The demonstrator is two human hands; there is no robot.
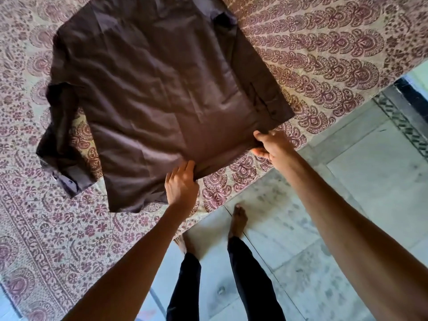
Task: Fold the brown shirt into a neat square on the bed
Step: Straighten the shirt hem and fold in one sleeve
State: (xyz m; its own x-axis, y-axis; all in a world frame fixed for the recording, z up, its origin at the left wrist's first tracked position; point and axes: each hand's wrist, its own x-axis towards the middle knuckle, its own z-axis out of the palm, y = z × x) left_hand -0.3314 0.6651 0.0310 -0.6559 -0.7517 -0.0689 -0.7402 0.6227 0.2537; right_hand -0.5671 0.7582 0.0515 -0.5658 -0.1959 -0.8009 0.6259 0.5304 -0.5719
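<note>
Patterned bed (324,54) carried brown shirt (150,89) flat; left hand (181,184) and right hand (266,144) pinched hem, should lift evenly, keeping edges aligned.

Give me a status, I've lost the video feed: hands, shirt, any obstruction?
Both hands pinching the hem: left hand, right hand. Brown shirt spread flat on bed, not yet folded. Nothing in the way.

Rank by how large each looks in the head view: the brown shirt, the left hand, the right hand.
1. Shirt, by far the largest.
2. Left hand and right hand look alike; no ranking between them.
</note>
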